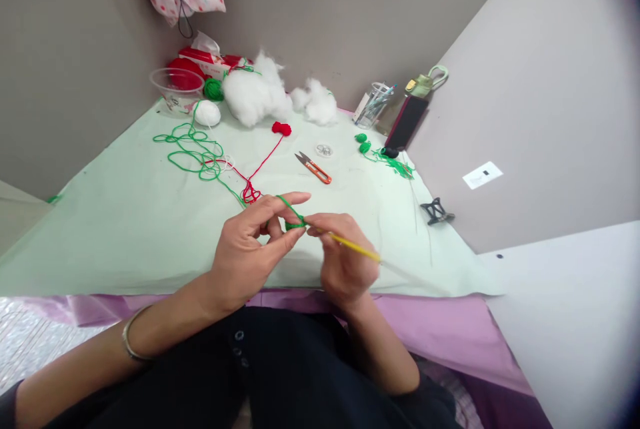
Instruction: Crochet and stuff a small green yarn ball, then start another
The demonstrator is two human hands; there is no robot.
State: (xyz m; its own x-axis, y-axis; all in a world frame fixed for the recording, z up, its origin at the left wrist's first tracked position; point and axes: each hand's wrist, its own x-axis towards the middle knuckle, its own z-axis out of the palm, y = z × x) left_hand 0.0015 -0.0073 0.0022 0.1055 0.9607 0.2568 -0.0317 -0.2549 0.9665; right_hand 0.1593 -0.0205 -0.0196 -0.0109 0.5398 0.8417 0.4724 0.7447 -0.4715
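L hand (243,252) pinched green piece (295,225) nr desk (165,262) front edge; R hand (350,265) gripped yellow hook (357,247). Stitch prob. underway; next pull needed taut yarn (290,207).

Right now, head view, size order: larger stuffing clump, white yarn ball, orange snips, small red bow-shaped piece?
1. Larger stuffing clump
2. White yarn ball and orange snips: unsure; ball fuller, snips longer
3. Small red bow-shaped piece

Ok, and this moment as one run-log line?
left hand: pinches green yarn piece, strand over forefinger | right hand: holds slim yellow tool at the piece | orange snips: on pale green cloth, untouched
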